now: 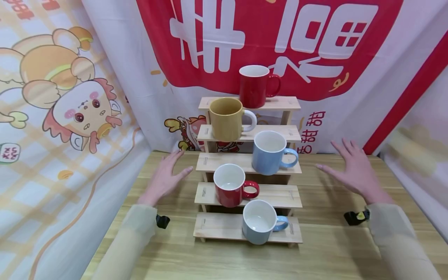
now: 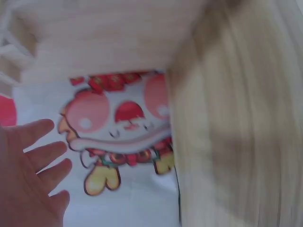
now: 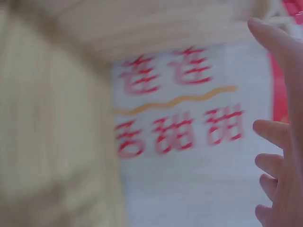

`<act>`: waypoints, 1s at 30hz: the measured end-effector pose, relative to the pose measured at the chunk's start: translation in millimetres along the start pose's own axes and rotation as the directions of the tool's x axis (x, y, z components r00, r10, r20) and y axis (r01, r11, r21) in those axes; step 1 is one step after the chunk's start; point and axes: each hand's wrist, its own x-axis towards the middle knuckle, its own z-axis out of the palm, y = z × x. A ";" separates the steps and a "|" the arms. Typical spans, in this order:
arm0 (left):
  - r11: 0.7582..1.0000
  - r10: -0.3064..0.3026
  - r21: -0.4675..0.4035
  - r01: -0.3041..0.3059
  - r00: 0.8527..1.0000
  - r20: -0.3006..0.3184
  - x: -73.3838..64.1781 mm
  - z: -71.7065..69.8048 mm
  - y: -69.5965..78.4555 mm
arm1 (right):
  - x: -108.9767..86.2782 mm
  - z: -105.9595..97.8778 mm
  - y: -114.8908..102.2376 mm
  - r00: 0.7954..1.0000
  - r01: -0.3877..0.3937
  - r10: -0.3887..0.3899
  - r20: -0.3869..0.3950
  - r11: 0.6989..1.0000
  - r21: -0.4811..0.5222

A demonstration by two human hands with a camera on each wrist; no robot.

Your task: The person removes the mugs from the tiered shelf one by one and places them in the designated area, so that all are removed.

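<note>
A stepped wooden rack [image 1: 224,225] stands between my hands, with one mug on each tier. From the top come a red mug [image 1: 252,87], a tan mug with a white handle [image 1: 225,120], a blue mug [image 1: 267,153], a white-lined red mug [image 1: 229,186] and a pale blue mug [image 1: 258,223]. All handles point right. My left hand [image 1: 166,177] is held off the rack's left side, fingers spread and holding nothing. To the right of the rack, my right hand [image 1: 353,171] also has its fingers extended, with nothing in it.
The rack stands on a wood-grain table [image 1: 168,252]. Behind it hangs a white cloth with a large red printed panel [image 1: 259,50]. A cartoon-printed cloth [image 1: 52,175] runs along the left side, and white cloth [image 1: 416,163] borders the right.
</note>
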 end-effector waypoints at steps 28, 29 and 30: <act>0.743 -0.144 -0.644 0.186 0.983 0.117 -50.4 58.6 30.4 | -4.4 -76.6 -122.9 0.984 0.135 -0.066 -0.165 0.882 0.451; 0.741 -0.153 -0.642 0.196 0.981 0.123 -51.0 60.2 30.6 | -3.6 -78.6 -127.1 0.983 0.144 -0.073 -0.170 0.879 0.455; 0.740 -0.169 -0.638 0.211 0.977 0.126 -51.7 61.4 31.2 | -2.6 -80.4 -131.1 0.982 0.152 -0.080 -0.172 0.874 0.462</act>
